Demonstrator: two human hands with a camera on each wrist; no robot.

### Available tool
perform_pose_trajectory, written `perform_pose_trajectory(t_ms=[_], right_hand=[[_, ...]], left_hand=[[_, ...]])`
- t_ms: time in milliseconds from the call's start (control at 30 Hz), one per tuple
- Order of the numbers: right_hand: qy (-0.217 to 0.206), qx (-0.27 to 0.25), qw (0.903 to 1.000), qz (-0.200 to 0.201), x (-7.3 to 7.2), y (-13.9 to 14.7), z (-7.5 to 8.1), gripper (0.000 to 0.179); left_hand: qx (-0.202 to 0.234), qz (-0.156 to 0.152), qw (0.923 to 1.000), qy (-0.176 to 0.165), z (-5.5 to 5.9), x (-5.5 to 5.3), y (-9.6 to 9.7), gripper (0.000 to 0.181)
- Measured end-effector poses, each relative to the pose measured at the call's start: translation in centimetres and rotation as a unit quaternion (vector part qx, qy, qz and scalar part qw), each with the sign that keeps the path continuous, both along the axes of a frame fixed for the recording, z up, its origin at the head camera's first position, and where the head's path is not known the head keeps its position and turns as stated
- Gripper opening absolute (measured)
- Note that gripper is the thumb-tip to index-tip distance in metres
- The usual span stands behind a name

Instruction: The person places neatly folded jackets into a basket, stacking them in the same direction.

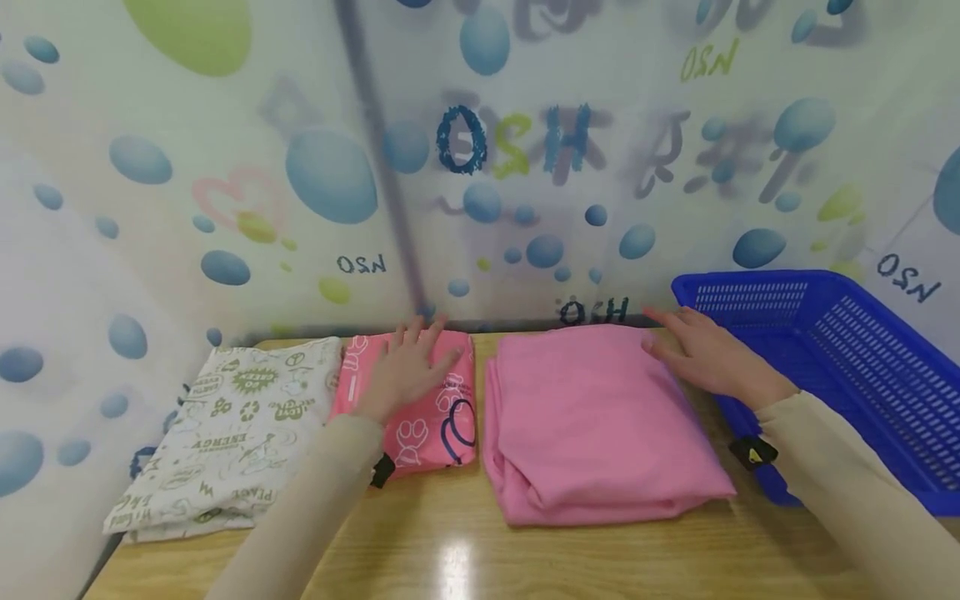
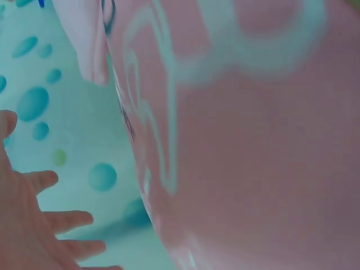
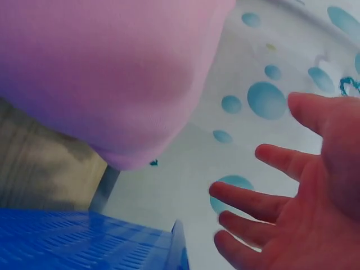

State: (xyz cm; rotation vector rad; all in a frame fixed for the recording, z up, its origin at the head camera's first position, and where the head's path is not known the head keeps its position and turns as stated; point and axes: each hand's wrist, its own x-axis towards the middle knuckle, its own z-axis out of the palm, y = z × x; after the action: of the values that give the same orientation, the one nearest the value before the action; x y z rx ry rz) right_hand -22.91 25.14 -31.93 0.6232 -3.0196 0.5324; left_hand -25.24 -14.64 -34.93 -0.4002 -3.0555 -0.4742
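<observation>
On my feed, the left hand [image 1: 408, 367] is over the printed pink packet [image 1: 438, 417], the right hand [image 1: 705, 354] near the folded pink cloth [image 1: 592, 425] and blue basket [image 1: 862, 367]; the 2 are well apart, fingers spread. White printed cloth [image 1: 240, 425] lies leftmost on the table [image 1: 405, 542].

Okay, so I count three folded bundles in total: one plain pink folded cloth [image 1: 600, 425], plus one paw-print pink bundle [image 1: 431, 425] and one white printed cloth [image 1: 240, 425], those two both left of the plain pink one. Just one blue plastic basket [image 1: 750, 298], right of it. Two hands: one left hand [image 1: 408, 367] to its left, one right hand [image 1: 716, 354] by its right edge. Two beige sleeves [image 1: 832, 467], one either side of it. One wooden table [image 1: 405, 533] under it, one bubble-print backdrop [image 1: 637, 50] behind.
</observation>
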Motion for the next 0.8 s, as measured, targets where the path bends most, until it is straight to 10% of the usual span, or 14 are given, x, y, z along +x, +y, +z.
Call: perform_pose_trajectory(t_ms=[467, 800], right_hand=[[-0.070, 0.002, 0.9970, 0.034, 1.3, -0.4, -0.8, 0.062], [-0.102, 0.028, 0.9943, 0.012, 1.5, -0.4, -1.8, 0.066]], left_hand=[[0.073, -0.074, 0.9945, 0.010, -1.1, 3.5, 4.6, 0.061], [0.048, -0.099, 0.9938, 0.017, -2.7, 5.5, 6.4, 0.043]])
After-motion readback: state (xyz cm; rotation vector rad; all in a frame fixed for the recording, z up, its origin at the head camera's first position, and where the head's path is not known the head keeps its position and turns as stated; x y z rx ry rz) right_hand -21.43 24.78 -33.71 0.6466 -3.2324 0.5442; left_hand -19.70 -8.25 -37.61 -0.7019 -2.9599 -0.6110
